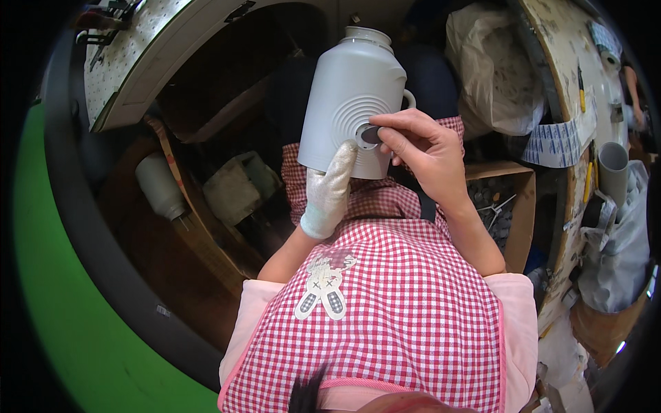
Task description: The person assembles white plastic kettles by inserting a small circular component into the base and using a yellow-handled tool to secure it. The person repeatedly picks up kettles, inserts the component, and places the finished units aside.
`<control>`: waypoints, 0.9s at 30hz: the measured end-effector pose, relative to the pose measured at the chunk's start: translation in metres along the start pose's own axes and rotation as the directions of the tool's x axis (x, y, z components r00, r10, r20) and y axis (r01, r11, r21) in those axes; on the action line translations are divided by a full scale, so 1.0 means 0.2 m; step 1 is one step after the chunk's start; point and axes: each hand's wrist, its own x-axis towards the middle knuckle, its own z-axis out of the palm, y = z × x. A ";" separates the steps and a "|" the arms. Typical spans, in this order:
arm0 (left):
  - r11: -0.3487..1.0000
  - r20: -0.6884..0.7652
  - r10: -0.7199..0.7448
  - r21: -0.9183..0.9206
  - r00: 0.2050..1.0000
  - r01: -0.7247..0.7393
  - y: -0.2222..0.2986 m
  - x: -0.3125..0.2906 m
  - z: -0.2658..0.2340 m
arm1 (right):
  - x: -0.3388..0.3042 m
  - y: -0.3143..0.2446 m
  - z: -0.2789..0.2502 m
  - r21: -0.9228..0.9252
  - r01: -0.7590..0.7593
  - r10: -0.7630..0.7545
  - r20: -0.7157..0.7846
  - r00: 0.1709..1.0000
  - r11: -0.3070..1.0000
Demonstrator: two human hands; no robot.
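Note:
A pale grey plastic jug shell (348, 79) rests across my lap, its narrow neck pointing away from me and its wide end toward me. It has a side handle and raised rings around a round recess. My left hand (327, 193), in a white glove, grips the wide end, thumb on the outer wall beside the recess; its other fingers are hidden by the shell. Bare, my right hand (432, 155) pinches a small dark disc (371, 134) between thumb and fingertips, over the recess. Whether the disc touches the shell is unclear.
On the right stands a cardboard box (527, 206) of small grey parts. A worktable (561, 48) holds a blue-and-white label strip (553, 144) and a grey cup (612, 165). Beyond my lap is a plastic bag (485, 76). Another grey shell (160, 184) lies at left.

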 end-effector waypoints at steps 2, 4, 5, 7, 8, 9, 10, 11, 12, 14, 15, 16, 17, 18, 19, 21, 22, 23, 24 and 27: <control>1.000 0.010 -0.013 0.021 1.000 0.013 0.00 0.00 0.00 | 0.00 0.01 -0.01 0.055 -0.057 0.057 -0.001 0.998 0.997; 0.997 -0.004 -0.053 0.056 0.999 0.053 -0.01 0.01 0.00 | -0.01 0.03 -0.01 0.105 -0.151 0.151 0.012 0.989 0.983; 0.998 0.015 -0.028 0.055 1.000 0.027 -0.01 0.01 0.00 | -0.01 0.04 -0.01 0.109 -0.165 0.166 -0.002 0.986 0.980; 0.997 0.021 -0.019 0.069 1.000 0.018 -0.01 0.01 0.00 | -0.02 0.06 -0.02 0.124 -0.202 0.203 0.007 0.979 0.971; 0.998 0.019 -0.012 0.065 1.000 0.011 -0.02 0.01 0.00 | -0.03 0.07 -0.02 0.145 -0.219 0.219 0.017 0.976 0.965; 0.998 0.017 -0.006 0.062 1.000 0.005 -0.02 0.01 0.00 | -0.04 0.07 -0.02 0.167 -0.228 0.229 0.015 0.973 0.959; 0.999 0.024 -0.001 0.054 1.000 -0.001 -0.03 0.00 0.00 | -0.04 0.08 -0.02 0.187 -0.237 0.241 0.002 0.970 0.953; 0.998 0.025 0.003 0.063 1.000 -0.004 -0.03 0.00 0.00 | -0.05 0.08 -0.03 0.222 -0.233 0.237 0.009 0.971 0.947; 0.998 0.033 0.007 0.068 0.999 -0.009 -0.03 0.00 0.00 | -0.06 0.08 -0.03 0.254 -0.228 0.234 0.006 0.972 0.940; 0.997 0.037 0.011 0.070 0.999 -0.014 -0.04 0.00 0.00 | -0.06 0.08 -0.04 0.275 -0.235 0.236 0.030 0.971 0.932; 0.998 0.033 0.010 0.068 0.999 -0.012 -0.04 0.00 0.00 | -0.06 0.07 -0.04 0.264 -0.247 0.241 0.057 0.969 0.932; 0.998 0.029 0.009 0.066 1.000 -0.011 -0.04 0.00 0.01 | -0.06 0.07 -0.04 0.251 -0.260 0.248 0.077 0.966 0.932; 0.997 0.016 0.034 0.070 0.999 -0.035 -0.04 0.00 0.01 | -0.05 0.07 -0.04 0.208 -0.252 0.239 0.084 0.967 0.945; 0.996 0.003 0.058 0.073 0.998 -0.059 -0.03 0.00 0.01 | -0.05 0.06 -0.04 0.162 -0.244 0.233 0.083 0.969 0.956; 0.995 -0.007 0.050 0.089 0.999 -0.049 -0.03 0.00 0.01 | -0.04 0.06 -0.05 0.094 -0.265 0.260 0.057 0.964 0.960; 0.968 -0.014 0.154 0.202 0.988 -0.148 -0.02 0.00 0.02 | -0.03 0.05 -0.06 0.117 -0.276 0.263 0.116 0.958 0.954; 0.944 -0.035 0.202 0.273 0.979 -0.185 -0.02 0.01 0.02 | -0.02 0.05 -0.07 0.143 -0.272 0.252 0.143 0.957 0.952; 0.932 -0.016 0.226 0.294 0.974 -0.212 -0.02 0.00 0.02 | -0.02 0.05 -0.08 0.160 -0.358 0.335 0.153 0.930 0.920; 0.914 -0.019 0.269 0.322 0.963 -0.249 -0.03 0.01 0.03 | -0.01 0.05 -0.09 0.198 -0.414 0.382 0.179 0.907 0.889; 0.907 -0.034 0.305 0.315 0.952 -0.279 -0.05 0.01 0.02 | 0.01 0.08 -0.13 0.094 -0.444 0.429 0.143 0.892 0.891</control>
